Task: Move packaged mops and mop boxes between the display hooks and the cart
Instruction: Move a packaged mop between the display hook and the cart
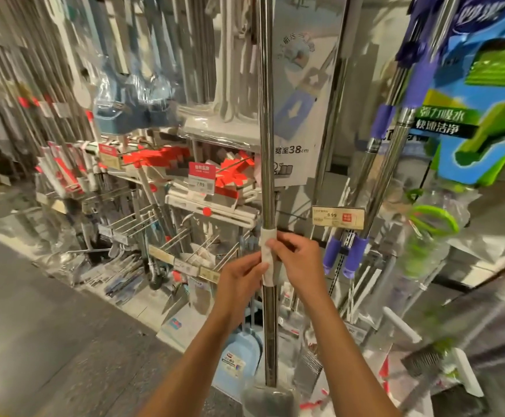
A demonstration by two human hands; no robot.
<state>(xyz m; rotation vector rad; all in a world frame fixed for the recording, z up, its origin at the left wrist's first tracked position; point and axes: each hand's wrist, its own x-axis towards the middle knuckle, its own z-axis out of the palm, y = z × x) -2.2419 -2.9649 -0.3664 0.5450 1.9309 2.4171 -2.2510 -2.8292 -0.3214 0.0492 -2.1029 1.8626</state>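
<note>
Mop: upright steel pole [267, 130] with a white label band [267, 255] partway down and a blurred grey head [270, 400] at its foot.
Left hand: left hand [240, 273] pinches the band from the pole's left, fingers curled.
Right hand: right hand [297, 260] grips the band from the pole's right.
Behind pole: grey mop box [303, 85] printed 38cm, hooks [185, 239], red-tagged packs [230, 176].
Right of pole: purple-handled mops [389, 164], yellow price tag [336, 216].
Left of pole: grey shop floor [43, 326].
</note>
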